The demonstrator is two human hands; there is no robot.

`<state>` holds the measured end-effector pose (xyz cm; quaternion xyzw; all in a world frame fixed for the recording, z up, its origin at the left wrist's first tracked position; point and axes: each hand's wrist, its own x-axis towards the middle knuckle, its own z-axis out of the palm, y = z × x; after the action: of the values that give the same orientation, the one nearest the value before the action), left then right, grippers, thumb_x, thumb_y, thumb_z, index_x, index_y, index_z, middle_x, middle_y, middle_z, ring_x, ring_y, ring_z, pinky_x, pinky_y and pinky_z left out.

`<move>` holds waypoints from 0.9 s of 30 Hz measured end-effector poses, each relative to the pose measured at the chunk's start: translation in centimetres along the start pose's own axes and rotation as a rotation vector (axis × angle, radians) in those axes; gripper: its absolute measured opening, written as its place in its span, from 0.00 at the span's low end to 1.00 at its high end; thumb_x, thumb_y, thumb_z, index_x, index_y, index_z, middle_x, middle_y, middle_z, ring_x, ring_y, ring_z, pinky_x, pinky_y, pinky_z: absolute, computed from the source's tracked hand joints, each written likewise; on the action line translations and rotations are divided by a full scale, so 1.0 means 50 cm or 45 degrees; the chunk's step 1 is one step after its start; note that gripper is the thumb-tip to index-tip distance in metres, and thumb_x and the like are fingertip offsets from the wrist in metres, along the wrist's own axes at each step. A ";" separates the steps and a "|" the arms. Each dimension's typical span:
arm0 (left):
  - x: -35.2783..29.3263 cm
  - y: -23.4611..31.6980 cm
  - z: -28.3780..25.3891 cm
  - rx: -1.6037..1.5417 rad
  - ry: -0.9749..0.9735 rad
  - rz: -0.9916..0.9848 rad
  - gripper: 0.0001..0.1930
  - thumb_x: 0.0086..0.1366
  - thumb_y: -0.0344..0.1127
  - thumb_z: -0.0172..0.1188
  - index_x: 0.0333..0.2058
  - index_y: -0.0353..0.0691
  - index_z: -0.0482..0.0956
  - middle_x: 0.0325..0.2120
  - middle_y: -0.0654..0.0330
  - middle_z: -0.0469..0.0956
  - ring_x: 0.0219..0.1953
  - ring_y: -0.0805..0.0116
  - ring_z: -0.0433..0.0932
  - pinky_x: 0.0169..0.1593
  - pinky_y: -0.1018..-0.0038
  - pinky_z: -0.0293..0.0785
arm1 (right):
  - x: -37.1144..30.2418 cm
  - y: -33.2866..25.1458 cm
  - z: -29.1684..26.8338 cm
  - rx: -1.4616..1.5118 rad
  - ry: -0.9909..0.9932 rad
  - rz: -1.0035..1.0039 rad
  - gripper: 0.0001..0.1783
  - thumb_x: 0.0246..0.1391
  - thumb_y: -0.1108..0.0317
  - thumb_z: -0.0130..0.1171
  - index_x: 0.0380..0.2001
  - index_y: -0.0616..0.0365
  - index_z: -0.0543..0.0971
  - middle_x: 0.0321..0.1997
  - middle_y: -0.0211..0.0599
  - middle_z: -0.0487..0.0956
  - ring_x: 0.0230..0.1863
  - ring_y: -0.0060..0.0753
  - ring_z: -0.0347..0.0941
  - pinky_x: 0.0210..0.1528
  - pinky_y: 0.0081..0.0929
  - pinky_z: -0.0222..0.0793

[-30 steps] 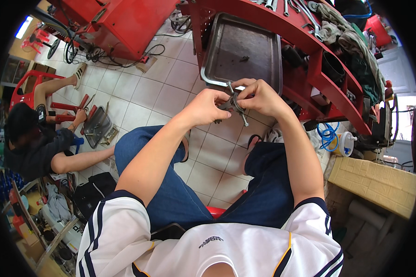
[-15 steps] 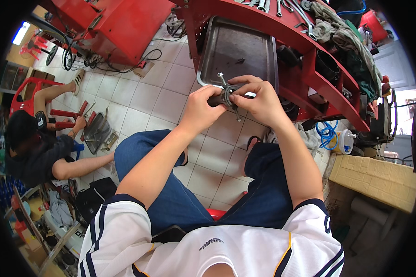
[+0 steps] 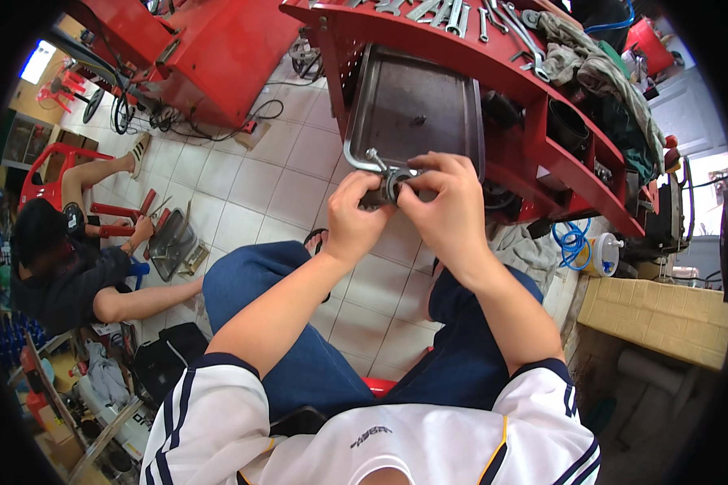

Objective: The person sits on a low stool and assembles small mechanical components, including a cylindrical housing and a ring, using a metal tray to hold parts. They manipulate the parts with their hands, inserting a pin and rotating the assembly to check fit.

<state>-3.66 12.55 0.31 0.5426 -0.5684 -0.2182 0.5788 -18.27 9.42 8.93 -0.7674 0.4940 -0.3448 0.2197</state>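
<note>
My left hand is closed around the side of a dark, round metal part in front of my knees. From its far side a silvery bolt sticks up at a slant. My right hand grips the same part from the right, thumb against its ring-shaped middle and fingers curled over the far edge. Much of the part is covered by my fingers. Just beyond my hands lies a shallow metal tray with a small dark piece on it.
A red workbench curves across the far side, with several wrenches and grey rags on top. At left a seated person handles red-handled tools over a small tray. A cardboard box stands at right.
Both hands have tilted the part, so the bolt end that hung below it is now out of sight. The tray and bench sit slightly lower in the picture.
</note>
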 end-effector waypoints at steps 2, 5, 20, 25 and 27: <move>0.000 0.003 0.003 -0.038 0.000 -0.069 0.13 0.46 0.20 0.68 0.34 0.35 0.81 0.33 0.58 0.81 0.34 0.61 0.80 0.39 0.71 0.75 | -0.001 -0.007 0.005 -0.056 0.056 -0.042 0.07 0.44 0.70 0.66 0.26 0.63 0.87 0.44 0.38 0.83 0.55 0.44 0.72 0.55 0.36 0.70; 0.000 0.016 0.009 -0.088 -0.013 -0.181 0.13 0.47 0.19 0.68 0.33 0.35 0.81 0.33 0.59 0.81 0.34 0.64 0.80 0.38 0.72 0.74 | -0.007 -0.009 0.003 -0.102 0.053 -0.048 0.07 0.44 0.70 0.66 0.25 0.64 0.87 0.41 0.36 0.83 0.52 0.42 0.72 0.51 0.36 0.71; 0.023 -0.006 -0.003 -0.070 -0.053 -0.149 0.11 0.51 0.24 0.72 0.34 0.34 0.82 0.28 0.63 0.79 0.32 0.71 0.76 0.36 0.75 0.72 | 0.009 0.019 -0.003 0.036 0.045 -0.202 0.07 0.51 0.71 0.64 0.27 0.64 0.84 0.42 0.41 0.81 0.47 0.45 0.76 0.48 0.35 0.74; 0.036 -0.015 -0.013 -0.270 -0.047 -0.379 0.08 0.57 0.27 0.72 0.35 0.34 0.84 0.27 0.70 0.76 0.30 0.82 0.72 0.34 0.82 0.69 | 0.056 0.113 -0.031 0.615 -0.242 0.200 0.17 0.59 0.69 0.62 0.50 0.65 0.80 0.46 0.42 0.83 0.50 0.32 0.79 0.49 0.30 0.75; 0.046 -0.003 -0.019 -0.193 -0.070 -0.284 0.10 0.56 0.30 0.74 0.35 0.35 0.85 0.26 0.69 0.76 0.30 0.81 0.71 0.34 0.81 0.66 | 0.052 0.125 -0.022 0.907 -0.472 0.395 0.20 0.63 0.68 0.60 0.56 0.66 0.76 0.48 0.41 0.83 0.51 0.27 0.77 0.48 0.26 0.75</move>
<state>-2.14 10.86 1.37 0.5508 -0.5020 -0.3382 0.5747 -22.14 4.46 6.24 -0.6091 0.4057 -0.3131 0.6053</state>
